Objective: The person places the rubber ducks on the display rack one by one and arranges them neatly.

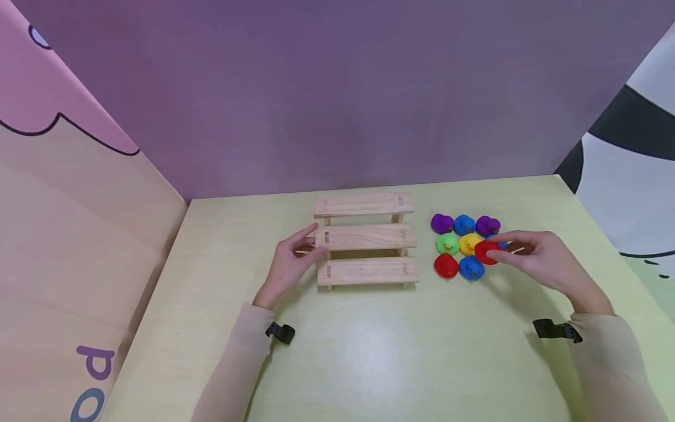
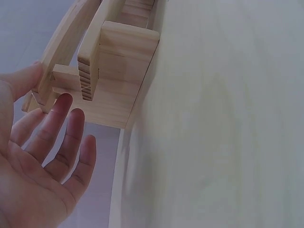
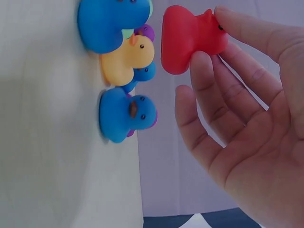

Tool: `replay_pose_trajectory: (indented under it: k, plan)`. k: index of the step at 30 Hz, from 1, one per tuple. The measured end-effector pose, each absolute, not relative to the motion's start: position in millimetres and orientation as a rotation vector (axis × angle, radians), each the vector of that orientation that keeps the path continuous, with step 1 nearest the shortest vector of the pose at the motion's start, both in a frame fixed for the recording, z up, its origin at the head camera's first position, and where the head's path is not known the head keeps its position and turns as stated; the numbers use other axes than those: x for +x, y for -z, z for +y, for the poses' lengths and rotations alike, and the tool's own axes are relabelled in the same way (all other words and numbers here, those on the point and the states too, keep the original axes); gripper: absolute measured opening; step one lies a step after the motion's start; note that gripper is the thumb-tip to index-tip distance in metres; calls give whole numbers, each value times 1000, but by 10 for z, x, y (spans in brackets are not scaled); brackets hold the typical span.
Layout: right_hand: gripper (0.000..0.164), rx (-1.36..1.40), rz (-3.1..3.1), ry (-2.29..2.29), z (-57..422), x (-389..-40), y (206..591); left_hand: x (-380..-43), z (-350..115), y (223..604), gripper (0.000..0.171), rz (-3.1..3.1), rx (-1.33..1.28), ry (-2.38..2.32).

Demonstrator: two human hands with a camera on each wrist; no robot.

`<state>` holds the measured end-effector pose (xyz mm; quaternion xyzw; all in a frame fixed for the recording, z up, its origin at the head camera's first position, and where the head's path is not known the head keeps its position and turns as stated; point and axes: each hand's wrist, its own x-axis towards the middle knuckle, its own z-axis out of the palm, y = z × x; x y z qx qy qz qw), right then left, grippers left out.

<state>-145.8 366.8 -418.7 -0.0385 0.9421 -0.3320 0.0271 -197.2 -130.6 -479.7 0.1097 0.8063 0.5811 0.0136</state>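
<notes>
My left hand [image 1: 292, 258] grips the left end of the middle board of a three-step wooden stand [image 1: 366, 237]. In the left wrist view, the thumb and index finger lie on either side of that board's end [image 2: 45, 85], and the other fingers are spread loosely. My right hand [image 1: 543, 261] pinches a red rubber duck [image 1: 486, 252] by its head. The right wrist view shows this duck [image 3: 180, 40] raised off the table, with a blue duck [image 3: 126, 116] and a yellow duck [image 3: 128, 59] standing beside it.
Rubber ducks stand in rows right of the stand: purple [image 1: 442, 223], blue [image 1: 464, 225], another purple [image 1: 488, 225], green [image 1: 447, 244], a second red [image 1: 446, 266] and a front blue one [image 1: 471, 268]. A purple wall [image 1: 364, 105] borders the table [image 1: 358, 351] at the back.
</notes>
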Motion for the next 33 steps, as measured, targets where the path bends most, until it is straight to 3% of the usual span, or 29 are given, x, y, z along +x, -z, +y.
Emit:
replay_pose_trajectory:
  k: [14, 22, 33]
  plan:
    - [46, -157, 2902, 1052, 3421, -1581, 4099, -1961, -1274, 4784, 57, 2620, 404, -1799]
    - [43, -201, 2913, 1109, 3276, -1665, 4073, -1955, -1249, 4763, 46, 2645, 464, -1827]
    - [41, -248, 2956, 1121, 3032, -1809, 3985, -1981, -1265, 4761, 42, 2604, 345, -1828]
